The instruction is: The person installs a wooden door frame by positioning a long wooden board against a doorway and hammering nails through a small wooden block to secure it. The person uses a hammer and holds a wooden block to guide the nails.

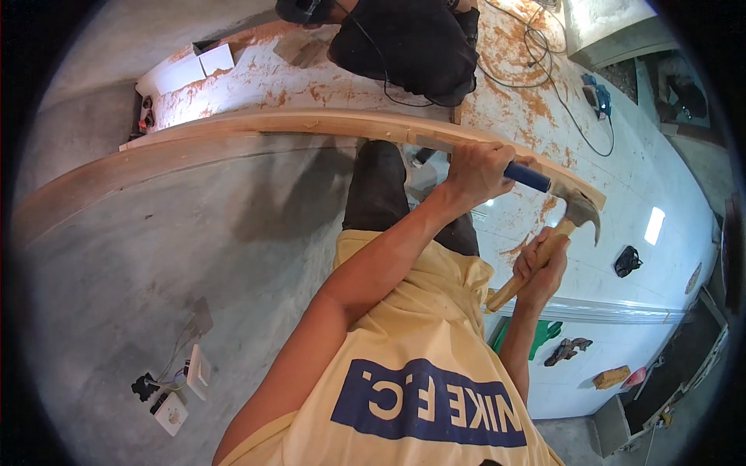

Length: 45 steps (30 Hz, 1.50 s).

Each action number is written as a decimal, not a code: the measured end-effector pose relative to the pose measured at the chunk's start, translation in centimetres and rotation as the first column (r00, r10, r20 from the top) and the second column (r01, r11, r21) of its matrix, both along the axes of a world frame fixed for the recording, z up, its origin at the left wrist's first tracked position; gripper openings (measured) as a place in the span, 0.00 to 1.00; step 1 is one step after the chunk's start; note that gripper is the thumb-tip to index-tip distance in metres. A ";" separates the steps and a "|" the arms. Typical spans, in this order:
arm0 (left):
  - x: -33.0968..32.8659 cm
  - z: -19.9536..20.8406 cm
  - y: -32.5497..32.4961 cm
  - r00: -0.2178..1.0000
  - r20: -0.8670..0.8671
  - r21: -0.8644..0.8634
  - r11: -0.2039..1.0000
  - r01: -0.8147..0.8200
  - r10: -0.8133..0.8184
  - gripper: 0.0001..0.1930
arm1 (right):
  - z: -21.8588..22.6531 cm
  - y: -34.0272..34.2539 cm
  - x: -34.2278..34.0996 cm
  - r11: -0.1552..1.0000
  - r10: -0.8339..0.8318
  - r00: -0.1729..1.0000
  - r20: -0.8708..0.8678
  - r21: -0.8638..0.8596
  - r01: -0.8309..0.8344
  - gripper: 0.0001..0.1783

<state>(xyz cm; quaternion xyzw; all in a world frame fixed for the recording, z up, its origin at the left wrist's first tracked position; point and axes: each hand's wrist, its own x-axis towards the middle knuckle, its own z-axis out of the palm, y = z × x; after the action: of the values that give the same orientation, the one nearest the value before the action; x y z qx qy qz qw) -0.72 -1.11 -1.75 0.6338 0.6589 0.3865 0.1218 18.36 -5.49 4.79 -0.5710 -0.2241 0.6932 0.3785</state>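
Note:
A long, pale wooden board (311,120) crosses the view from left to right in front of me. My left hand (478,172) is closed round a chisel (528,176) and rests at the board's near side. The chisel's dark blue handle points right, and its flat metal blade points left along the wood. My right hand (542,268) grips the wooden handle of a claw hammer (580,210). The hammer's metal head is close to the butt of the chisel handle; I cannot tell whether they touch.
Beyond the board, a person in dark clothes (404,46) is bent low on a pale floor (505,101) strewn with wood shavings. A blue power tool (598,97) and its cable lie at right. Wall sockets (171,413) with loose wires are at lower left.

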 end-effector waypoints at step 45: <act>-2.8 1.5 -1.3 0.989 0.101 0.190 0.978 0.083 -0.104 0.10 | -2.5 0.4 4.0 0.994 -0.103 0.985 -0.139 -0.053 0.096 0.27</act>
<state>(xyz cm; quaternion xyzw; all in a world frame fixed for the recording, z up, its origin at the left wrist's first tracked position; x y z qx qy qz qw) -3.53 -2.39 -0.24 0.6504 0.5818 0.4742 0.1166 22.34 -5.11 2.33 -0.5394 -0.1520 0.7170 0.4145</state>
